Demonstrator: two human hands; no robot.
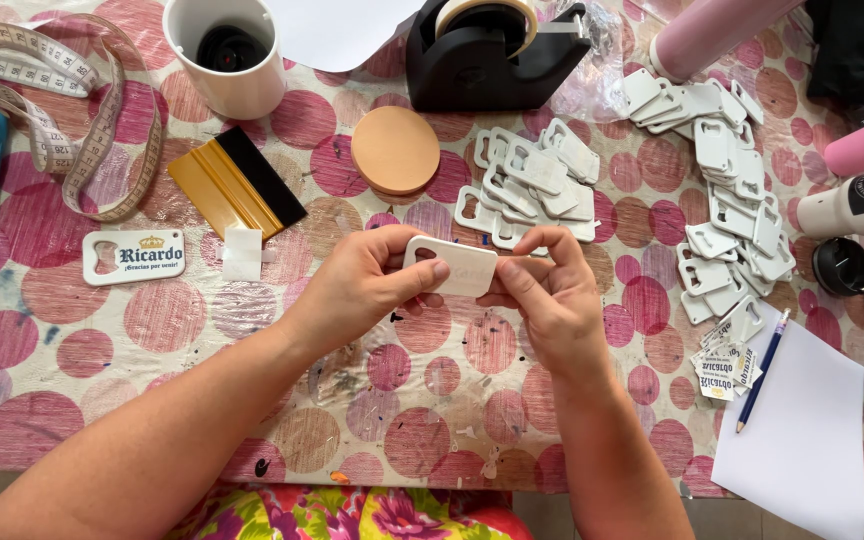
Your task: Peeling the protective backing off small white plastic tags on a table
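1. A white plastic tag (pixel 452 266) is held above the tabletop (pixel 432 400) between both hands.
2. The left hand (pixel 357 285) has its grip closed on the tag's left end, thumb on top.
3. The right hand (pixel 547 300) pinches the right end (fingertips partly hidden).
4. Just beyond the grip lies a pile of white tags (pixel 532 185); left of it, a printed tag (pixel 134 256) and a yellow squeegee (pixel 234 185).

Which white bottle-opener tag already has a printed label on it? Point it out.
The finished tag lying alone at left, beside the yellow squeegee; the piled ones are blank white.
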